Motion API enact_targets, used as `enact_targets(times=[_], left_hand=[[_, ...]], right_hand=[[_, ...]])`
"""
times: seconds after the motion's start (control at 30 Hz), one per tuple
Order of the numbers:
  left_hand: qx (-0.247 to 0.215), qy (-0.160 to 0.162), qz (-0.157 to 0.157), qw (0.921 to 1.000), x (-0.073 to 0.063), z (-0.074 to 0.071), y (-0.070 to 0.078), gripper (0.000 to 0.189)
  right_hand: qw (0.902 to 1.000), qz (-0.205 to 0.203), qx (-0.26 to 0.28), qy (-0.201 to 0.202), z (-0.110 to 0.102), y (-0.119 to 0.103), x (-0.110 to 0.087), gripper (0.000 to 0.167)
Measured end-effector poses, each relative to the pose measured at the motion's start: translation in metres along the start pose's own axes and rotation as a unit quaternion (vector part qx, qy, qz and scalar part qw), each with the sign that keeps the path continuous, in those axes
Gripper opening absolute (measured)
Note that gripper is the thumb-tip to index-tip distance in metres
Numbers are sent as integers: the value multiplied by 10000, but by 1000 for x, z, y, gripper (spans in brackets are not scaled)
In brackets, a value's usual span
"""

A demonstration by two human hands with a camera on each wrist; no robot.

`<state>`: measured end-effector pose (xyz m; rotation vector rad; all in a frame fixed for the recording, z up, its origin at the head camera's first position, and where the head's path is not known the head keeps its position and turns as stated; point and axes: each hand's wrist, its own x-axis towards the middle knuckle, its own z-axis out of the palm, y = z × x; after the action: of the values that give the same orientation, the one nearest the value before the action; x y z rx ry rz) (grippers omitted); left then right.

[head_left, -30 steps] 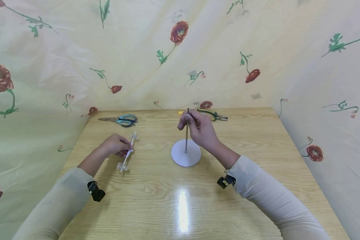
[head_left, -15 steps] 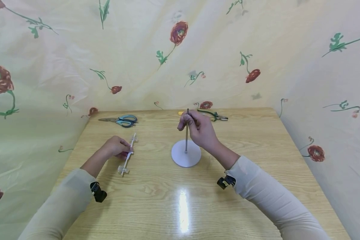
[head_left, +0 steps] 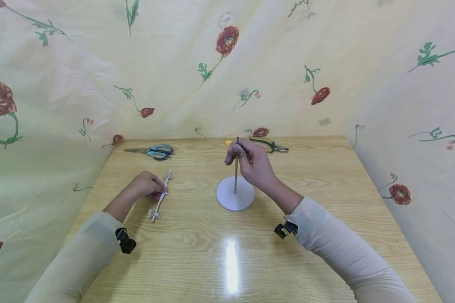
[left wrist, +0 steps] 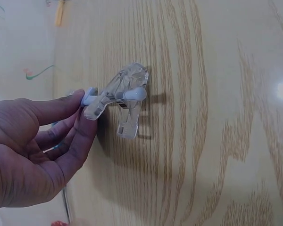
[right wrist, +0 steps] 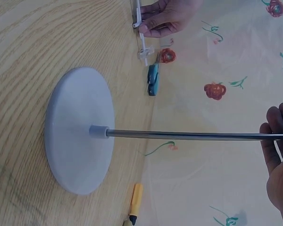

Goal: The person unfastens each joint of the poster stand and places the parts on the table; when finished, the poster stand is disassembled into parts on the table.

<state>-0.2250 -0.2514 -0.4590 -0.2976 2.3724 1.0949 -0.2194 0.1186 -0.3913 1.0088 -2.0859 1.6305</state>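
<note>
My left hand [head_left: 148, 185] pinches the middle of a thin white rod [head_left: 160, 203] between thumb and fingers, close over the table's left side. Clear plastic clips [left wrist: 127, 94] sit near both rod ends, and a rounded white tip shows in the left wrist view. At the centre, my right hand [head_left: 252, 162] grips the upper part of an upright metal pole [right wrist: 188, 135], thumb and fingers around it. The pole rises from a short collar on a round white base [right wrist: 78, 155] that stands on the table.
Scissors with blue handles [head_left: 159, 152] lie at the back left of the wooden table [head_left: 189, 261]. Behind my right hand are pliers [head_left: 277, 148] with dark green handles and a yellow-handled tool [right wrist: 137, 197]. A flowered cloth [head_left: 182, 63] hangs behind the table.
The left hand and the white rod have shifted slightly towards me. The right hand, pole and base have stayed in place.
</note>
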Motion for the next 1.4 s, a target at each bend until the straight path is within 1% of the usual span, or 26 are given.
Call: enact_targets(times=[0.17, 0.3, 0.4, 0.5, 0.57, 0.63, 0.67, 0.73, 0.83, 0.87, 0.9, 0.97, 1.03, 1.07, 1.2, 1.27, 1.3, 1.4], left_hand=[[-49, -28, -24, 10000, 1, 0, 1, 18], [-108, -26, -121, 9999, 1, 1, 2, 19], [-162, -63, -111, 9998, 0, 1, 2, 21], [-141, -54, -22, 9999, -1, 0, 2, 25], [-61, -18, 114, 9999, -2, 0, 2, 32], [141, 118, 297, 9994, -3, 0, 2, 39], [337, 247, 408, 9983, -3, 0, 3, 41], [854, 588, 737, 9919, -5, 4, 8, 44], [1499, 1103, 1260, 9744, -9, 16, 21, 45], [1651, 1229, 1452, 9678, -11, 23, 27, 43], [1730, 1285, 1676, 9620, -11, 30, 33, 42], [1797, 1235, 2089, 9533, -13, 47, 47, 40], [1874, 1123, 2384, 9463, -13, 65, 61, 42], [1939, 1059, 2495, 9428, -13, 74, 68, 45], [2061, 772, 2746, 9360, -14, 107, 90, 58], [2214, 692, 3032, 9243, -11, 120, 97, 59], [2294, 666, 3193, 9170, -10, 126, 100, 59], [2474, 631, 3730, 8920, -5, 143, 104, 58]], right_hand=[[10000, 6, -53, -8, 0, 1, -1, 21], [10000, 2, -27, 0, 0, 1, -1, 21], [10000, 8, -23, 13, -1, 2, -1, 20], [10000, 22, -32, 17, -1, 3, -1, 20], [10000, 25, -32, 12, -1, 2, -1, 20], [10000, 25, -31, 11, -1, 3, -1, 20], [10000, 27, -38, 10, -1, 2, -1, 20], [10000, 23, -25, 10, -1, 3, -1, 20], [10000, 41, -22, 1, -1, 3, -2, 20], [10000, 43, -20, 2, -1, 3, -2, 20], [10000, 35, -7, -1, 0, 3, -1, 20], [10000, 23, -3, -17, -1, 4, -2, 21], [10000, 5, -4, -43, -1, 4, -2, 21], [10000, -4, -14, -58, -1, 4, -2, 21], [9999, 36, -47, -119, -2, 3, -2, 21], [9999, 69, -30, -149, -3, 3, -2, 21], [9998, 85, -28, -159, -3, 3, -2, 21], [9998, 91, -68, -183, -5, 2, -3, 21]])
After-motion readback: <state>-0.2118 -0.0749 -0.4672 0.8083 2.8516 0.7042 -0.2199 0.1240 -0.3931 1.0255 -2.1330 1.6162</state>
